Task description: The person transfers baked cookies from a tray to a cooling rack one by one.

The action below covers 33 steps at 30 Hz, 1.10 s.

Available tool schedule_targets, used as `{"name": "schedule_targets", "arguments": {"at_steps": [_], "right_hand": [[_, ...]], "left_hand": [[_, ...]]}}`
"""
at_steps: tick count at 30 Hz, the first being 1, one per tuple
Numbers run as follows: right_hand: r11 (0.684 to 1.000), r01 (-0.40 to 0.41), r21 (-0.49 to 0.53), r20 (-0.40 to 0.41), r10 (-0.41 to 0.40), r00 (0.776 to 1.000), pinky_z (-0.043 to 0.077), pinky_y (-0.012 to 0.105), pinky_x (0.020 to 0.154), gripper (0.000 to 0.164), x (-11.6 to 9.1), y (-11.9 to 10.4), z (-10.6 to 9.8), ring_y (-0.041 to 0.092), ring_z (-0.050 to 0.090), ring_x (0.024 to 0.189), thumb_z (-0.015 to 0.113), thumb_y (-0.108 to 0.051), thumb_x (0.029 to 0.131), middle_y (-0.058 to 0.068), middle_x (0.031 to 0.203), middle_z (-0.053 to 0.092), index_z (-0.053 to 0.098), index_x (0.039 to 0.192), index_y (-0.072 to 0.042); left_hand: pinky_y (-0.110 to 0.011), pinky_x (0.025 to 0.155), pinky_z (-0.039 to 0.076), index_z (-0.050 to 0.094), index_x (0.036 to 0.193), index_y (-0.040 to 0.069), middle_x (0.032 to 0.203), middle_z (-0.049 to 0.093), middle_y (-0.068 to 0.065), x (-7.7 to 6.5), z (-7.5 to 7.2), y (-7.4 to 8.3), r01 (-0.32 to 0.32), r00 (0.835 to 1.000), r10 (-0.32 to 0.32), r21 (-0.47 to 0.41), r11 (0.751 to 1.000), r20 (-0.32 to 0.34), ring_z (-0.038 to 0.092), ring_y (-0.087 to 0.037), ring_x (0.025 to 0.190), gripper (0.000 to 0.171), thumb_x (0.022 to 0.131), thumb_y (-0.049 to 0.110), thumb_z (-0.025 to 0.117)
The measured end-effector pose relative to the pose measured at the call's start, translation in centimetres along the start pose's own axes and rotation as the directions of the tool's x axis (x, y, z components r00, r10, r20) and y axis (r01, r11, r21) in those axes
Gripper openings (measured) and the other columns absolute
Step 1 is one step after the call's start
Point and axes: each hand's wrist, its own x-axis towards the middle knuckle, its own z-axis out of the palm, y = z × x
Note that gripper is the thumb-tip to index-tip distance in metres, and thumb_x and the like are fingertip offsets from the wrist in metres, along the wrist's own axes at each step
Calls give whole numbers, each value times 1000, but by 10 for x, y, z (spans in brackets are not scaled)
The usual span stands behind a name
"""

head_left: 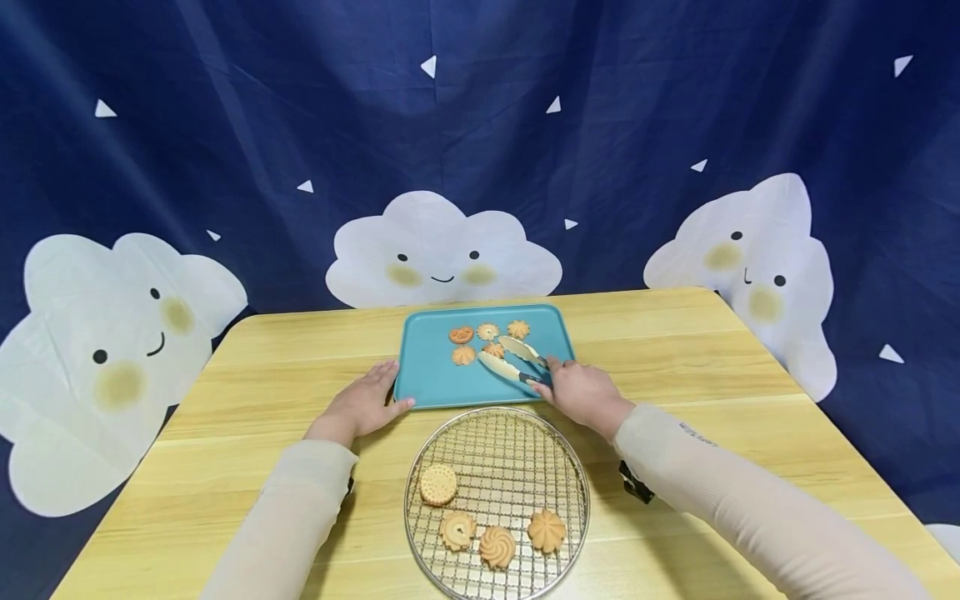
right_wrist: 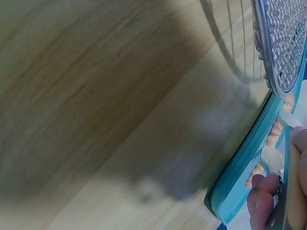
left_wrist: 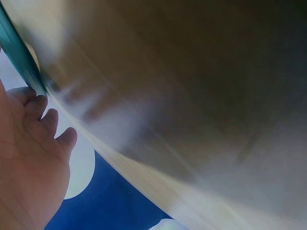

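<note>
My right hand [head_left: 588, 393] grips a pair of tongs [head_left: 501, 365] with dark handles and pale scalloped tips. Between the parted tips lies a small cookie [head_left: 493, 350] on the teal tray [head_left: 435, 383]. Around it on the tray are a flower-shaped cookie [head_left: 463, 355], a brown pretzel-like cookie [head_left: 461, 335], a ring cookie [head_left: 487, 332] and a star-shaped cookie [head_left: 518, 329]. At the tray's left side rests my left hand [head_left: 363, 403], its fingers extended along the edge and the thumb at the near corner. The left wrist view shows its fingertips right at the tray's rim.
Nearer to me stands a round wire cooling rack [head_left: 498, 467]. It carries a round cookie [head_left: 438, 484], a ring cookie [head_left: 457, 530], a swirl cookie [head_left: 497, 547] and a flower cookie [head_left: 547, 532]. Behind the wooden table [head_left: 675, 350] hangs a blue cloud-patterned curtain [head_left: 480, 125].
</note>
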Motion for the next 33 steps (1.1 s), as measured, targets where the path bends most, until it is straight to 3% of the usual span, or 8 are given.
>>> {"name": "schedule_targets", "arguments": {"at_steps": [19,33], "right_hand": [[999,25,-19,-47,-26,999,55,49,64,66,-3,2,1,40,64,84,45,-48,99,26,111,61,45,138,5],[994,106,17,-196,-101,975,55,49,62,63,-16,15,1,40,65,77,47,-46,98,27,114,60,43,142,0]], "left_hand": [[-51,113,18,19,149,-4,154,18,-22,1,0,0,-4,1000,4,5,1000,2,16,-39,140,82,97,53,42],[-50,114,17,18,150,-3,155,17,-21,0,-1,1,9,1000,-9,-6,1000,9,15,-39,141,81,97,52,43]]}}
